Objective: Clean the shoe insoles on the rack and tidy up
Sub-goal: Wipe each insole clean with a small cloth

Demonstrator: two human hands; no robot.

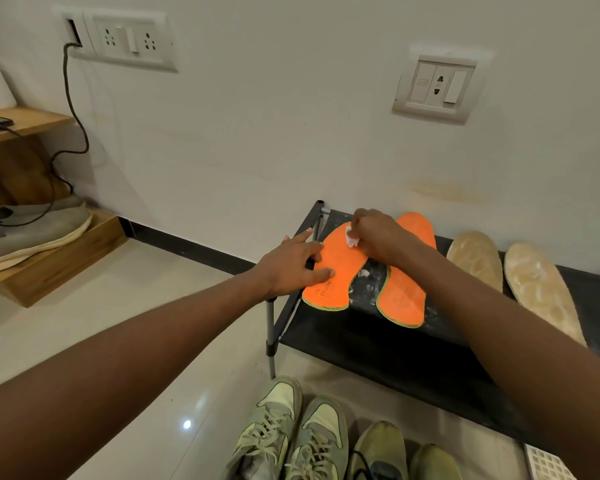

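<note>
Fuzzy orange insoles (340, 268), matt black rack (378, 344), glossy floor tiles (153, 341)

Four insoles (402, 292) side by side on rack (378, 344) against wall; left hand (291, 263) and right hand (374, 233) on leftmost; sneakers (291, 434) on floor before rack.

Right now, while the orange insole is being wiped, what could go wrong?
The left orange insole overhangs the rack edge; if the left hand eases off, it may slide down. White residue on the shelf could smear back onto it. The right hand's small wipe may shred.
</note>
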